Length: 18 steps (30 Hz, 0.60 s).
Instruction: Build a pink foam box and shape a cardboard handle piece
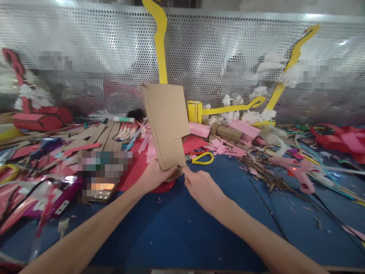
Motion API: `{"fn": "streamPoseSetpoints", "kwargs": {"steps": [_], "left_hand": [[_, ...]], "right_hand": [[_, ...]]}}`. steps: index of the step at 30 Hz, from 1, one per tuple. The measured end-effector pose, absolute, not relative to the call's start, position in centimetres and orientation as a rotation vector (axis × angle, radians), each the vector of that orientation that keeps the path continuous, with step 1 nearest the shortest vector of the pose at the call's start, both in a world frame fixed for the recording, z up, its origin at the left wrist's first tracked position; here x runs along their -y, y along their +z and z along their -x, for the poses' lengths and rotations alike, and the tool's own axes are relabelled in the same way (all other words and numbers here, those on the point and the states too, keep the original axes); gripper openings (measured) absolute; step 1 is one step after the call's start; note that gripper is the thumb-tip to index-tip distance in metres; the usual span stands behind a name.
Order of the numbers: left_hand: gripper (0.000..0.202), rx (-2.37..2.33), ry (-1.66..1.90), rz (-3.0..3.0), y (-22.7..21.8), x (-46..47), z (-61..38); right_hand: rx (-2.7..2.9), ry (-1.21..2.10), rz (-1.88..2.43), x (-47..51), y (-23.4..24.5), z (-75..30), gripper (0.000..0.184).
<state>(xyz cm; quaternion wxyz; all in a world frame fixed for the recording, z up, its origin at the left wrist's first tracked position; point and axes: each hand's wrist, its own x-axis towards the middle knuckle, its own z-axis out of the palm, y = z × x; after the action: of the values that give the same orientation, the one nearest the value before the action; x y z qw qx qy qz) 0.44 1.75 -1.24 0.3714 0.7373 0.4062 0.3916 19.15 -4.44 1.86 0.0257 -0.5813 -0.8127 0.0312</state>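
A folded piece of brown cardboard (pixel 167 121) stands tilted in front of me, with a step cut into its right side and a torn upper left corner. My left hand (pixel 155 176) grips its bottom end, the thumb lying across the front. At the lower right corner my right hand (pixel 203 186) is closed, its fingertips pinching the edge. Whether a small tool is in those fingers is hidden. Just behind the cardboard are yellow-handled scissors (pixel 203 158) and a sheet of red paper (pixel 132 167).
Pink glue gun (pixel 299 171) with its cord lies right, beside twigs (pixel 270 177). Yellow paper shapes (pixel 195 111) with cotton (pixel 289 76) stand near the perforated metal screen (pixel 199 45). Cardboard strips (pixel 99 135), a blurred-out device (pixel 101 194) and a red paper shape (pixel 37 120) are left.
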Motion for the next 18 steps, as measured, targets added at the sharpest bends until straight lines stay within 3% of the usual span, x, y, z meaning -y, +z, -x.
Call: {"fn": "streamPoseSetpoints", "kwargs": {"steps": [18], "left_hand": [[0.041,-1.07,1.026,-1.976,-1.9,-2.2,-0.4]], "right_hand": [[2.447,0.151,1.911,7.6,1.6,-19.6,0.037]]}}
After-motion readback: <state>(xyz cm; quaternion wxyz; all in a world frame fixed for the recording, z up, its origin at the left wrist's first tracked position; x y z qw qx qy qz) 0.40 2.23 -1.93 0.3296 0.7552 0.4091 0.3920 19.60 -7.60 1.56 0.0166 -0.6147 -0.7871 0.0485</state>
